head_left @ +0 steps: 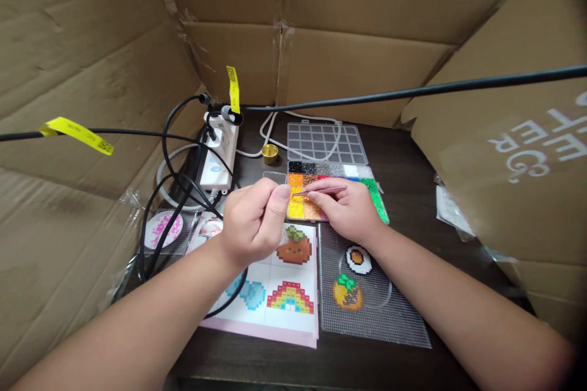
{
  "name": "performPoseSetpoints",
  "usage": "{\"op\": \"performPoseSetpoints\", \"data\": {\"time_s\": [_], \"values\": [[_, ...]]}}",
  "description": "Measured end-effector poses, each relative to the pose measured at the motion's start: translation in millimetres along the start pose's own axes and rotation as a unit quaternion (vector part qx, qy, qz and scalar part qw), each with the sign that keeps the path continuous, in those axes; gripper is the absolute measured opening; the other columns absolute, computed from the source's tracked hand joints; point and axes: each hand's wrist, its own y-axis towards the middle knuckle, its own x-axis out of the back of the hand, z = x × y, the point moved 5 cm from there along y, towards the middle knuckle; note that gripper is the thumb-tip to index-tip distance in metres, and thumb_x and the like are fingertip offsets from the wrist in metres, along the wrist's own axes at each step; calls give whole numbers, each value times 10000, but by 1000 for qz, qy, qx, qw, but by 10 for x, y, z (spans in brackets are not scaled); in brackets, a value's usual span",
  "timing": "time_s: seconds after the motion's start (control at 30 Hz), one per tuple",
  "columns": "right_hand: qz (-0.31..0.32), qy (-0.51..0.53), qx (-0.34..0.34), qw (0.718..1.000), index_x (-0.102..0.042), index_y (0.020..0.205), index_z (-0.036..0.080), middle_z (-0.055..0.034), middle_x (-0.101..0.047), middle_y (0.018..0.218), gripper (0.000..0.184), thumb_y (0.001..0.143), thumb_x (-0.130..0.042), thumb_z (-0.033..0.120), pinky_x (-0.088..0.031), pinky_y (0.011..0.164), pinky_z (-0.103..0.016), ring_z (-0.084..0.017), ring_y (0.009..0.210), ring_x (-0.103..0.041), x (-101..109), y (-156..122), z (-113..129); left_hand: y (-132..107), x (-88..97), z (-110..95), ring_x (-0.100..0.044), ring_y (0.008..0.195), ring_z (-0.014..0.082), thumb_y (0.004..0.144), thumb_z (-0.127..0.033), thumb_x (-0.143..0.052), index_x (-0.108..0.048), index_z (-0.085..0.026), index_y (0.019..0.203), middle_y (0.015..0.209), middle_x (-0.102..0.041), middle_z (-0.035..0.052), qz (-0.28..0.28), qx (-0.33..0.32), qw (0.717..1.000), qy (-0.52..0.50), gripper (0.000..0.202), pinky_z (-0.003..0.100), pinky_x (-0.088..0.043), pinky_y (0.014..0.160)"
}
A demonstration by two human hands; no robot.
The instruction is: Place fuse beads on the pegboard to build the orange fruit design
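Observation:
My right hand (351, 206) pinches a pair of thin tweezers (332, 189), whose tips point left over the yellow beads (297, 210) in the sectioned bead box (384, 218). My left hand (254, 220) is closed in a fist, thumb on top, just left of the tweezer tips. Whatever it may hold is hidden. Below it lies a pattern sheet (293, 330) with pixel drawings, partly covered by my left hand. On the clear pegboard (380, 330) to the right sit a fried-egg bead piece (365, 265) and an orange bead piece with a green top (347, 294).
The box's transparent lid (328, 140) lies open behind it. A small gold tin (270, 154) stands near a white power strip (219, 168). Black cables (167, 195) loop at left, over a round dish of pink beads (160, 229). Cardboard walls (367, 67) enclose the table.

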Motion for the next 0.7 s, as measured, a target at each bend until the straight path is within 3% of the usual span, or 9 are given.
{"op": "performPoseSetpoints", "data": {"time_s": [0.7], "values": [[11, -10, 12, 1000, -753, 828, 187, -57, -766, 797, 119, 804, -655, 251, -588, 690, -321, -188, 733, -717, -8, -18, -5, 0, 3, 4, -339, 420, 43, 906, -116, -502, -456, -168, 651, 493, -377, -48, -2, 6, 1000, -10, 264, 204, -275, 394]]}}
